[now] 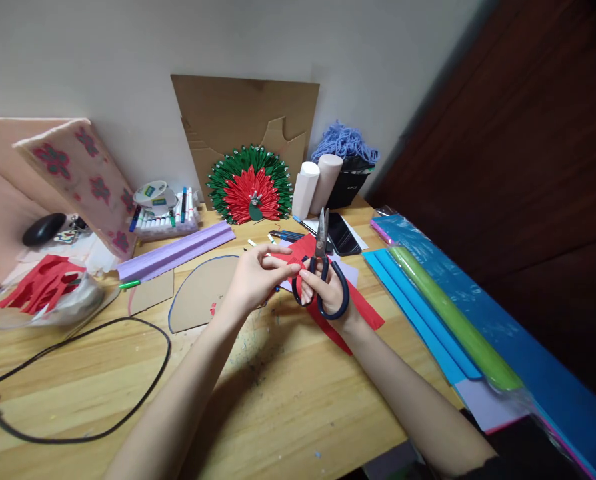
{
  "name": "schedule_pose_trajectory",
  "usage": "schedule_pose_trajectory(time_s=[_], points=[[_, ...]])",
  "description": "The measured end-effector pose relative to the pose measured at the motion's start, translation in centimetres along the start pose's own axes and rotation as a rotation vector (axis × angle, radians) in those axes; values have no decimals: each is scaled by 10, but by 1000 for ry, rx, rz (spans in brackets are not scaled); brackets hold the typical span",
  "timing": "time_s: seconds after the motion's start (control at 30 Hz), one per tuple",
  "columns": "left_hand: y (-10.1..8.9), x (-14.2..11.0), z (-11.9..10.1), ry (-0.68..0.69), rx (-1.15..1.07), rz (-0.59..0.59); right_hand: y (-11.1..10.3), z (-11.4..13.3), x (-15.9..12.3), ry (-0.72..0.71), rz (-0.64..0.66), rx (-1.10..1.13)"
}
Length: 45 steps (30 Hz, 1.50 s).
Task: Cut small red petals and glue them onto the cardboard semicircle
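Red paper piece: small, held up between both hands, above the wooden table. Left hand: thumb and index finger pinching the piece. Right hand: fingers curled, dark-handled scissors held in it, blades pointing away from the person; thumb extended toward the piece. Fingers overlap here, so whether the right fingertips also grip the paper is hard to tell. Larger red paper lies beneath the right hand. Left of the hands: cardboard shape, curved edge lined in blue. Beyond: green-and-red fan ornament before an upright cardboard sheet; phone flat, near the scissors.
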State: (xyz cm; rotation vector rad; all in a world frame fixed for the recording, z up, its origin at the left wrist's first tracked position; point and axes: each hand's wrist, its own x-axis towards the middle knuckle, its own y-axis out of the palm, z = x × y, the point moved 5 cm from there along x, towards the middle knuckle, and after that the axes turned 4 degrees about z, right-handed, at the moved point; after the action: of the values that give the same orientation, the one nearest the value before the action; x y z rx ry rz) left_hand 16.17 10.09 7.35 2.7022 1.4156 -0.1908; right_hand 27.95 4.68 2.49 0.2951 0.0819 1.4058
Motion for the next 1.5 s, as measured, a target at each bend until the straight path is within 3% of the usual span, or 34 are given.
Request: schedule_pose_trajectory(time_s=[0.4, 0.57, 0.67, 0.9, 1.13, 1.27, 1.4, 1.5], points=[[8, -1, 4, -98, 56, 217, -6, 8, 2, 24, 15, -84], [4, 0, 3, -54, 28, 81, -7, 6, 3, 62, 6, -84], [3, 1, 5, -67, 12, 58, -6, 3, 3, 34, 47, -73], [12, -1, 8, -121, -4, 204, -10, 8, 3, 16, 13, -135], [15, -6, 6, -130, 167, 303, -3, 27, -4, 76, 16, -384], [14, -6, 4, -70, 216, 277, -2, 25, -3, 81, 3, -294], [9, -3, 3, -25, 188, 164, -4, 15, 3, 120, -51, -17], [3, -2, 1, -15, 117, 87, 3, 6, 2, 214, 52, 113]])
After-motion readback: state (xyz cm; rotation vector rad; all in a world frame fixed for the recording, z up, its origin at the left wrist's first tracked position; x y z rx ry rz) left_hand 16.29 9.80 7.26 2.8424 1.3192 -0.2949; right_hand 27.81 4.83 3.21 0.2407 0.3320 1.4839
